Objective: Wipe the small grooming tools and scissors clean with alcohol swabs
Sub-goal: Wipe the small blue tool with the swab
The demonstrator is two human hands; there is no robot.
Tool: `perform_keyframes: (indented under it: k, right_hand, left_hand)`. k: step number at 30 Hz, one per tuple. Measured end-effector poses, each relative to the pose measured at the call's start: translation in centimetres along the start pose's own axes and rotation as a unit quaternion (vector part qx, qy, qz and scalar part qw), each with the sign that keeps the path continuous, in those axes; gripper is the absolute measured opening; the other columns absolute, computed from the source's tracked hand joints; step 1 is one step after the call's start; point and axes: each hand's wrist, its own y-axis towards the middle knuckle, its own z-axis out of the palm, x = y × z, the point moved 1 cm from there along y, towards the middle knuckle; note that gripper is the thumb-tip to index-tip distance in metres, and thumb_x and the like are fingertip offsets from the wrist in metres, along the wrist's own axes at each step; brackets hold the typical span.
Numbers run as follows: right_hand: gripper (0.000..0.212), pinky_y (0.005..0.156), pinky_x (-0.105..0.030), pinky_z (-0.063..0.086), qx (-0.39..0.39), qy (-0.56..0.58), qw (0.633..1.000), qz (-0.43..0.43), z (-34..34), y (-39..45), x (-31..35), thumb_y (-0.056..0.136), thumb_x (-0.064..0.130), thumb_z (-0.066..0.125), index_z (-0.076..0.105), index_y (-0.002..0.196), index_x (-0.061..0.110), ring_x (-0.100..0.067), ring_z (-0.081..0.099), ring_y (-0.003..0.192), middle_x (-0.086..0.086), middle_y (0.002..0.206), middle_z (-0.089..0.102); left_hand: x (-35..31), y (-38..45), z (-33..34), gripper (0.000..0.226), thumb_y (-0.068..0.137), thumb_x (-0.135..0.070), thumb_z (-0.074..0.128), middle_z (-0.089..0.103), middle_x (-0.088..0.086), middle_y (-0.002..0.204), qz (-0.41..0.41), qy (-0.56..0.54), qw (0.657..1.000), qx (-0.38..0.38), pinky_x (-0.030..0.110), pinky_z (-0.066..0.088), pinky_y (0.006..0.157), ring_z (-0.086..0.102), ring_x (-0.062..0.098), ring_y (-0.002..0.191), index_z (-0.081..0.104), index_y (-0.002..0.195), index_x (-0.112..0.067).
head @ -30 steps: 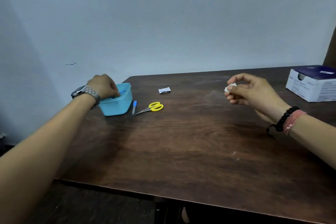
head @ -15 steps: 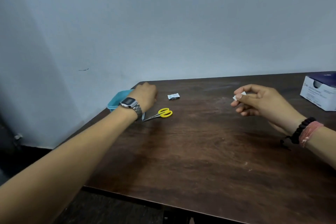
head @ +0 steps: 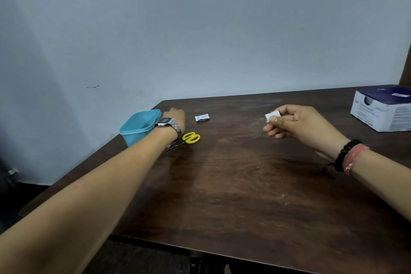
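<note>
The right hand [head: 295, 124] pinches a white alcohol swab [head: 272, 115] between thumb and fingers, raised above the bench [head: 244, 184] and well to the right of the scissors [head: 189, 139]. The left hand [head: 176, 117] reaches just beyond the scissors, beside the blue tub [head: 139, 127]; its fingers are hidden, so its grip cannot be told. The scissors lie on the bench with yellow handles showing, blades under the left wrist. A torn swab packet [head: 202, 117] lies just behind them. A swab box [head: 384, 111] sits far right of the scissors.
</note>
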Motion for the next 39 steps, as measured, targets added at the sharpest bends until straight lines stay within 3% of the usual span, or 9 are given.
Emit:
perform_keyframes:
  k: [8, 12, 15, 19, 21, 26, 29, 32, 39]
  right_hand:
    - [0.008, 0.060, -0.016, 0.052, -0.014, -0.065, 0.997, -0.031, -0.1, 0.4, -0.5, 0.090, 0.012, 0.065, 0.071, 0.085, 0.009, 0.001, 0.062, 0.069, 0.005, 0.077, 0.071]
    - [0.007, 0.059, -0.017, 0.053, -0.012, -0.050, 0.998, -0.019, -0.2, 0.4, -0.7, 0.091, 0.006, 0.063, 0.068, 0.088, 0.009, -0.003, 0.064, 0.064, 0.001, 0.073, 0.071]
    - [0.008, 0.057, -0.018, 0.053, -0.028, -0.038, 0.999, -0.014, -0.4, 0.2, -0.8, 0.091, 0.002, 0.062, 0.064, 0.092, 0.009, -0.007, 0.063, 0.061, -0.003, 0.073, 0.070]
    - [0.014, 0.059, -0.020, 0.054, -0.041, -0.022, 0.999, -0.019, -0.5, 0.3, -0.3, 0.091, -0.002, 0.060, 0.057, 0.098, 0.010, -0.008, 0.062, 0.059, -0.005, 0.071, 0.067]
    - [0.015, 0.060, -0.020, 0.055, -0.049, 0.001, 0.998, -0.028, -0.7, 0.4, 0.1, 0.091, -0.002, 0.060, 0.054, 0.097, 0.010, -0.009, 0.062, 0.059, -0.005, 0.070, 0.068]
    - [0.010, 0.061, -0.018, 0.054, -0.066, 0.020, 0.996, -0.055, -1.0, 0.4, 0.2, 0.090, -0.002, 0.061, 0.059, 0.088, 0.008, -0.007, 0.063, 0.059, -0.010, 0.074, 0.066]
    - [0.009, 0.063, -0.019, 0.054, -0.052, 0.008, 0.996, -0.071, -0.7, 0.5, 0.1, 0.090, -0.001, 0.062, 0.064, 0.088, 0.008, -0.006, 0.062, 0.062, -0.004, 0.071, 0.066]
    - [0.011, 0.065, -0.020, 0.053, -0.021, -0.010, 0.995, -0.098, -0.6, 0.5, 0.6, 0.091, 0.000, 0.061, 0.062, 0.090, 0.011, -0.007, 0.060, 0.064, 0.003, 0.070, 0.067]
    - [0.013, 0.064, -0.025, 0.054, 0.023, -0.087, 0.990, -0.104, -0.9, 0.4, 0.8, 0.091, 0.002, 0.062, 0.052, 0.090, 0.011, -0.006, 0.061, 0.062, 0.001, 0.076, 0.069]
  left_hand:
    - [-0.2, 0.6, 0.9, 0.025, 0.093, -0.005, 0.047, 0.056, 0.023, 0.121, 0.019, -0.030, 0.999, -0.020, 0.038, 0.049, 0.080, 0.060, 0.040, 0.108, 0.059, 0.114, 0.001]
    - [-0.6, 1.3, 1.3, 0.024, 0.090, -0.006, 0.049, 0.059, 0.021, 0.117, 0.034, -0.052, 0.997, -0.037, 0.040, 0.049, 0.081, 0.059, 0.039, 0.107, 0.061, 0.111, -0.003]
    - [-2.0, 1.3, -0.6, 0.026, 0.089, -0.006, 0.050, 0.064, 0.018, 0.113, 0.070, -0.109, 0.984, -0.126, 0.041, 0.047, 0.085, 0.059, 0.038, 0.107, 0.067, 0.109, -0.006]
    - [-5.1, -0.7, -4.8, 0.022, 0.086, -0.010, 0.055, 0.072, 0.007, 0.097, 0.147, -0.335, 0.898, -0.245, 0.027, 0.046, 0.078, 0.065, 0.023, 0.095, 0.073, 0.098, -0.015]
    - [-6.7, -1.8, -5.9, 0.019, 0.086, -0.011, 0.058, 0.072, 0.000, 0.090, 0.185, -0.483, 0.832, -0.200, 0.015, 0.048, 0.071, 0.067, 0.006, 0.076, 0.074, 0.095, -0.018]
    - [-10.5, -4.0, -5.2, 0.010, 0.088, -0.011, 0.068, 0.069, 0.008, 0.089, 0.218, -0.683, 0.695, -0.045, 0.020, 0.055, 0.073, 0.064, 0.007, 0.068, 0.071, 0.097, -0.013]
    - [-11.2, -4.8, -4.4, 0.008, 0.087, -0.008, 0.069, 0.069, 0.009, 0.086, 0.219, -0.714, 0.665, -0.007, 0.024, 0.056, 0.076, 0.064, 0.015, 0.074, 0.070, 0.092, -0.014]
    - [-11.2, -5.3, -4.1, 0.010, 0.086, -0.009, 0.070, 0.071, 0.015, 0.090, 0.213, -0.721, 0.660, 0.009, 0.026, 0.057, 0.077, 0.068, 0.019, 0.079, 0.071, 0.096, -0.010]
    - [-11.5, -6.3, -3.8, 0.009, 0.086, -0.007, 0.069, 0.070, 0.009, 0.088, 0.199, -0.762, 0.612, 0.074, 0.033, 0.054, 0.087, 0.067, 0.020, 0.084, 0.070, 0.093, -0.012]
